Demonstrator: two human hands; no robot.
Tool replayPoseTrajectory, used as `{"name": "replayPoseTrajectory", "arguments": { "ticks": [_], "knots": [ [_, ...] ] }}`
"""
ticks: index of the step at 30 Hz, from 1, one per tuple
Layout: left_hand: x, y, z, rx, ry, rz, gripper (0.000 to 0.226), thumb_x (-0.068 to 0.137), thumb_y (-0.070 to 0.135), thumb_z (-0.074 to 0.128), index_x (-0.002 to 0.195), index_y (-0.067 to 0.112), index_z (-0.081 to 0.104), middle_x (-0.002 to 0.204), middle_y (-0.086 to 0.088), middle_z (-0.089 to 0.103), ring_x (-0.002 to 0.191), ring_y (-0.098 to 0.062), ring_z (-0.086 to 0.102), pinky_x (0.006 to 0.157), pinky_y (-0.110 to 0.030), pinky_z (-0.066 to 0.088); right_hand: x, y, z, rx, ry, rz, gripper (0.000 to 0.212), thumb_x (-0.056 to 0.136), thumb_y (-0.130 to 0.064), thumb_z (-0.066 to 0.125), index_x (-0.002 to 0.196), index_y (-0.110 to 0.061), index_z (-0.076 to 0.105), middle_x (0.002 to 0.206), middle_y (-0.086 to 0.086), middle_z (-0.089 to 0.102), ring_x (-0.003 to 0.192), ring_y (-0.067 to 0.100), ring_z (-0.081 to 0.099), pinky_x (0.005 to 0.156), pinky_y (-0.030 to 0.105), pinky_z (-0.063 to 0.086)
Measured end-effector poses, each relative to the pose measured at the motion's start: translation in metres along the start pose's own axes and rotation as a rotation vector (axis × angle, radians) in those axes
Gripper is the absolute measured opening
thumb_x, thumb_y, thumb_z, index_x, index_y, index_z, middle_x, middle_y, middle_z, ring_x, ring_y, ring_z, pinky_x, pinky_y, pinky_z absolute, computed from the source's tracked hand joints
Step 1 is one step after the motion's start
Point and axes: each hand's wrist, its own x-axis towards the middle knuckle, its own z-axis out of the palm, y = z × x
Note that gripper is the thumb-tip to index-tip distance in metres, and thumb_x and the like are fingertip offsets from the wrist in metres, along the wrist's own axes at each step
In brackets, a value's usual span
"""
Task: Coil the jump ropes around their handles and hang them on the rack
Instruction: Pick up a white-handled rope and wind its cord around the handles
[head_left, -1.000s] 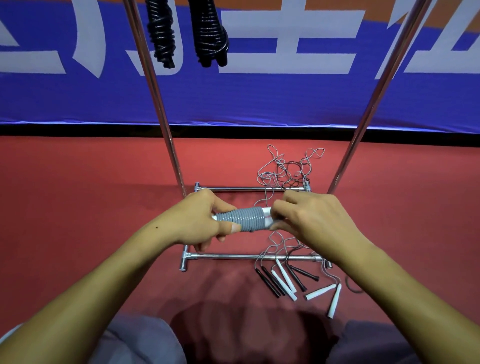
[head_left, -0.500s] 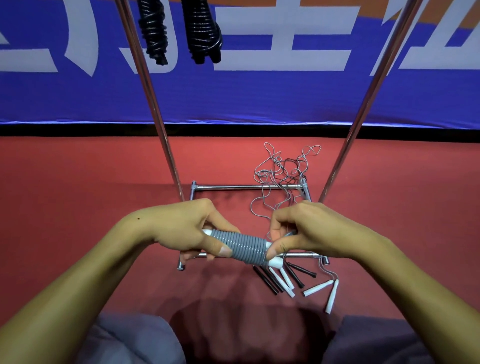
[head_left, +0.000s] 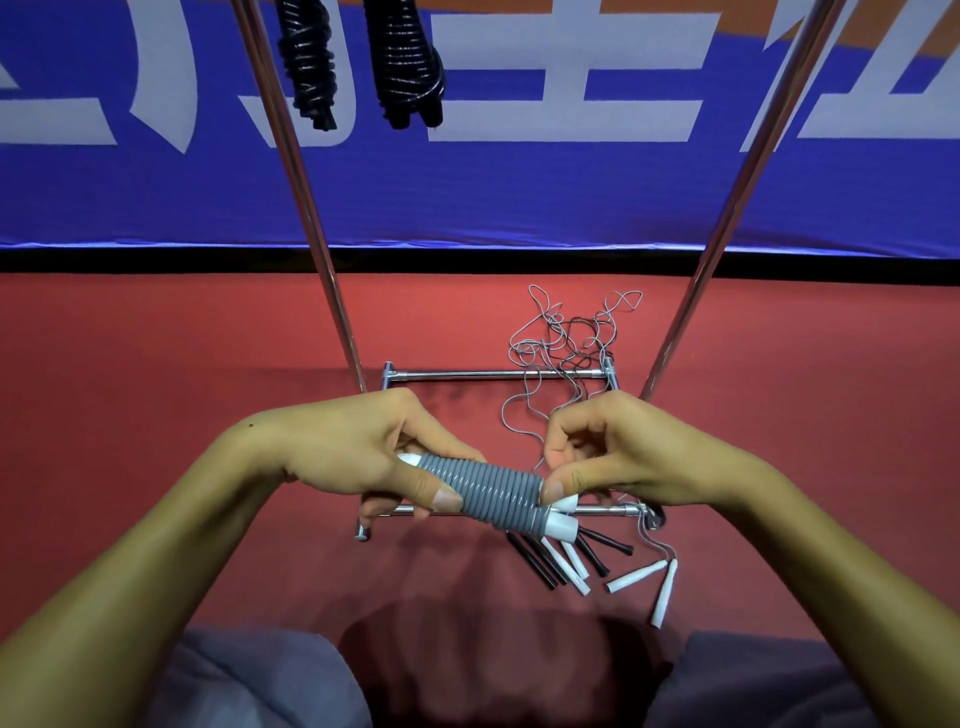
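Now the grey coiled jump rope (head_left: 491, 496) lies slanted between both hands, the left hand (head_left: 358, 447) gripping its upper end, the right hand (head_left: 618, 452) pinching the rope by the white handle tips (head_left: 563, 522), above the rack's base bar (head_left: 608, 511).

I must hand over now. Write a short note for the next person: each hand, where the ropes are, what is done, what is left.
Left hand grips the grey coiled rope at one end. Right hand pinches its other end by the white handle tips.
Done: two black coiled ropes hang from the rack.
Left: hang the grey one; then coil and hang the loose ropes on the red floor, handles near the rack base.
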Motion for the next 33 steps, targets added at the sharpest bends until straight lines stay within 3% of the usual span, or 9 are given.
{"name": "replayPoseTrajectory", "arguments": {
  "ticks": [3,7,13,15,19,24,28,31,33],
  "knots": [
    [-0.002,-0.001,-0.001,0.014,-0.012,0.006,0.022,0.1,0.018,0.074,0.122,0.021,0.077,0.088,-0.027,0.063,0.055,-0.021,0.047,0.058,-0.031,0.046,-0.003,-0.002,-0.001,-0.011,-0.099,0.077,0.017,0.093,-0.029,0.078,0.095,-0.014,0.069,0.08,0.007,0.066,0.065,0.015,0.055,0.058,0.032,0.046],
    [-0.003,-0.003,-0.004,0.029,-0.018,0.011,0.023,0.101,0.02,0.074,0.122,0.011,0.075,0.089,-0.027,0.063,0.055,-0.021,0.046,0.058,-0.031,0.046,-0.008,-0.003,-0.005,0.029,-0.101,0.062,0.012,0.096,-0.018,0.074,0.106,-0.011,0.073,0.102,0.011,0.075,0.09,0.018,0.068,0.088,0.044,0.057],
    [-0.002,-0.001,-0.002,-0.006,-0.042,0.046,0.025,0.1,0.015,0.073,0.124,0.022,0.077,0.084,-0.025,0.065,0.055,-0.021,0.046,0.057,-0.03,0.046,-0.004,-0.003,0.001,0.165,-0.015,0.067,0.014,0.088,-0.012,0.081,0.094,-0.002,0.072,0.081,0.005,0.07,0.069,0.007,0.061,0.063,0.016,0.047],
    [-0.003,0.001,-0.001,-0.024,-0.05,0.067,0.028,0.1,0.013,0.073,0.126,0.023,0.076,0.082,-0.023,0.066,0.054,-0.021,0.045,0.057,-0.031,0.047,-0.004,-0.004,0.001,0.148,-0.034,0.073,0.014,0.088,-0.015,0.08,0.091,-0.003,0.072,0.072,-0.002,0.067,0.06,0.005,0.055,0.057,0.016,0.043],
    [-0.008,0.007,-0.002,-0.088,-0.051,0.128,0.032,0.099,0.008,0.073,0.126,0.024,0.077,0.085,-0.031,0.061,0.055,-0.021,0.043,0.055,-0.032,0.046,-0.004,-0.004,-0.004,0.266,-0.043,-0.008,0.011,0.089,-0.018,0.078,0.079,-0.015,0.076,0.066,0.003,0.065,0.057,0.018,0.054,0.056,0.028,0.047],
    [-0.009,0.005,-0.003,-0.152,0.011,0.167,0.041,0.096,0.005,0.073,0.136,0.018,0.072,0.079,-0.011,0.065,0.053,-0.017,0.045,0.053,-0.029,0.047,0.002,0.002,0.0,0.552,-0.012,-0.101,0.028,0.077,-0.035,0.088,0.089,-0.015,0.071,0.058,0.005,0.058,0.041,0.009,0.046,0.04,0.018,0.04],
    [-0.012,0.002,-0.005,-0.228,0.074,0.192,0.045,0.093,0.005,0.073,0.137,0.016,0.071,0.076,-0.002,0.068,0.05,-0.014,0.047,0.052,-0.032,0.048,0.005,-0.002,0.014,0.634,0.081,-0.182,0.033,0.08,-0.044,0.084,0.089,-0.018,0.066,0.049,-0.001,0.053,0.033,0.005,0.038,0.04,0.013,0.033],
    [-0.012,0.0,-0.005,-0.311,0.134,0.229,0.045,0.093,0.008,0.073,0.137,0.015,0.07,0.078,-0.012,0.07,0.047,-0.016,0.048,0.052,-0.031,0.051,0.008,-0.01,0.024,0.605,0.323,-0.244,0.018,0.093,-0.029,0.074,0.08,-0.019,0.067,0.048,0.006,0.047,0.029,0.008,0.033,0.037,0.011,0.027],
    [-0.008,-0.001,-0.003,-0.368,0.179,0.24,0.044,0.093,0.01,0.073,0.137,0.014,0.071,0.079,-0.016,0.069,0.046,-0.015,0.047,0.051,-0.03,0.052,0.011,-0.011,0.027,0.617,0.496,-0.257,0.033,0.1,-0.003,0.06,0.074,-0.022,0.066,0.056,0.014,0.048,0.031,0.01,0.031,0.035,0.013,0.024]
  ]
}}
